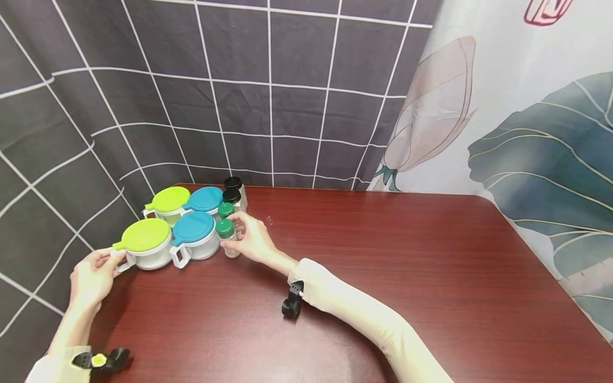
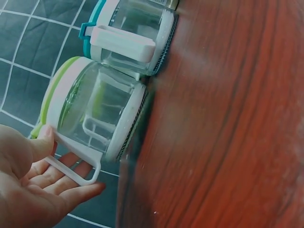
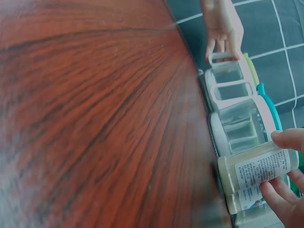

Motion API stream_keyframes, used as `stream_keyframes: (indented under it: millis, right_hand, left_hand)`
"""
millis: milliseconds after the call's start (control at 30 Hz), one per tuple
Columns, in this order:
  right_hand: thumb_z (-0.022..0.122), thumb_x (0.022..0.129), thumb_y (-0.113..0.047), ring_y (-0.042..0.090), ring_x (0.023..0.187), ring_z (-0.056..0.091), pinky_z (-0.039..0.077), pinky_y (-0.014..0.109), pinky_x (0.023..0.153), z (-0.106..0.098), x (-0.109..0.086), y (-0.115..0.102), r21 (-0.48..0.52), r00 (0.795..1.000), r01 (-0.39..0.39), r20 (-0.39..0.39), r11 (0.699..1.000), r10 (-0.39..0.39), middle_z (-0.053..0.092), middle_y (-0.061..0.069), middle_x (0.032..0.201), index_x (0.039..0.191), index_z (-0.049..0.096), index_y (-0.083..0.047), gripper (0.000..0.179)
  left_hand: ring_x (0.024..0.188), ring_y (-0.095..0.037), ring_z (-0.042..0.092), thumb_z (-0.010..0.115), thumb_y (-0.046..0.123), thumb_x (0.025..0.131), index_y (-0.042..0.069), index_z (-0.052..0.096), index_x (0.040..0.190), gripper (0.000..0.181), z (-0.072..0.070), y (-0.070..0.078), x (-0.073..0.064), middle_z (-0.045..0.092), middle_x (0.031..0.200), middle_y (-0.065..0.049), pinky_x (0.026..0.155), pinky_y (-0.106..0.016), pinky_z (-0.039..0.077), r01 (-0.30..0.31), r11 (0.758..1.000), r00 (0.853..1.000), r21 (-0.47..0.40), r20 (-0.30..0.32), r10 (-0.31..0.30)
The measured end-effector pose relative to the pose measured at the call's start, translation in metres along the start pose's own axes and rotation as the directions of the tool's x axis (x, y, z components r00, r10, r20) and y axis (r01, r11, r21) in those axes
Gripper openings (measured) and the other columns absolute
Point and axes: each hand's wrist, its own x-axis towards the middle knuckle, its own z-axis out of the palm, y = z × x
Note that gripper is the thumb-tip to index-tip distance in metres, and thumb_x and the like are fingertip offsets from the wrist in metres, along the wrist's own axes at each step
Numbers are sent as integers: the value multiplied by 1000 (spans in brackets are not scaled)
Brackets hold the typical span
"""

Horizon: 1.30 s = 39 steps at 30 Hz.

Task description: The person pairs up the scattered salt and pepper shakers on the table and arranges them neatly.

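Observation:
At the far left of the table, my left hand [image 1: 92, 280] holds the white handle [image 2: 88, 154] of the front lime-lidded seasoning jar [image 1: 152, 259]. Its thumb lies on the handle's top, with the fingers behind. My right hand [image 1: 256, 239] grips the front green-capped shaker bottle [image 3: 259, 167] between thumb and fingers. This bottle stands upright, and its label shows in the right wrist view. Between the hands sits a blue-lidded jar [image 1: 201, 248], its handle towards me. Directly behind the gripped bottle is a second green-capped bottle [image 1: 226, 209], partly hidden.
Another lime-lidded jar [image 1: 171, 199] and another blue-lidded jar [image 1: 206, 198] form the back row. Two black-capped bottles [image 1: 233, 182] stand behind the green-capped ones. A dark checked cloth [image 1: 239, 106] borders the red-brown table [image 1: 383, 266] at the left and back; a leaf-print cloth [image 1: 541, 175] hangs at right.

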Motion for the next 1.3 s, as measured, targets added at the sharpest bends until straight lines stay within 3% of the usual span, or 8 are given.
stream_keyframes:
  millis: [133,233,367,533,700,1000,1233,1300]
  right_hand:
    - [83,73,-8,21,93,69,56,20,76,-2,0,3,-4,1000,4,-20,1000,-4,69,11,110,116,59,-5,49]
    - [83,72,-9,21,91,70,57,21,75,-3,0,4,-6,999,10,-30,1000,-10,69,11,108,115,60,-5,49]
    - [84,72,-10,16,87,70,56,18,73,-5,0,3,-19,999,19,-36,1000,-19,70,9,107,115,61,-6,49]
    - [84,71,-13,14,85,70,55,16,72,-10,-2,2,-35,998,34,-45,999,-35,71,8,105,114,61,-7,49]
    - [84,72,-12,16,84,71,54,14,71,-14,-2,3,-17,996,62,-61,998,-63,71,8,103,114,62,-8,48]
    - [84,71,-14,10,80,71,53,12,69,-21,-3,1,-33,992,95,-85,995,-98,72,5,105,115,63,-10,49]
    - [84,72,-15,10,80,72,53,11,69,-25,-4,-2,-47,989,122,-81,991,-125,72,5,105,116,64,-10,49]
    - [84,71,-16,11,80,72,53,11,69,-26,-5,-3,-44,987,131,-83,990,-134,72,6,106,116,64,-10,49]
  left_hand:
    - [55,17,50,54,30,96,-7,55,113,40,-3,1,-1,41,64,45,52,-7,43,25,998,999,-50,-19,-26]
    - [56,18,52,58,31,95,7,58,102,25,-4,-3,2,45,63,44,53,-6,45,43,991,998,-127,-35,-48]
    - [59,18,55,62,32,93,28,57,92,6,-4,-24,16,51,66,42,54,-6,47,32,970,998,-242,-46,-45]
    - [64,14,61,67,27,90,32,59,90,9,-6,-56,37,62,74,32,54,-10,51,4,901,1000,-433,-5,-7]
    - [66,8,65,70,22,88,23,62,95,10,-9,-66,45,67,78,24,54,-13,52,-8,833,1000,-553,9,15]
    - [69,7,67,68,16,89,21,68,97,9,-12,-57,45,70,80,20,56,-13,53,-70,798,997,-598,-17,75]
    - [71,7,66,64,12,91,22,68,91,11,-16,-21,22,70,78,20,57,-12,53,-68,778,996,-624,6,92]
    - [71,6,67,63,8,91,19,69,89,13,-17,-8,12,71,78,17,56,-13,53,-80,743,995,-664,-4,104]
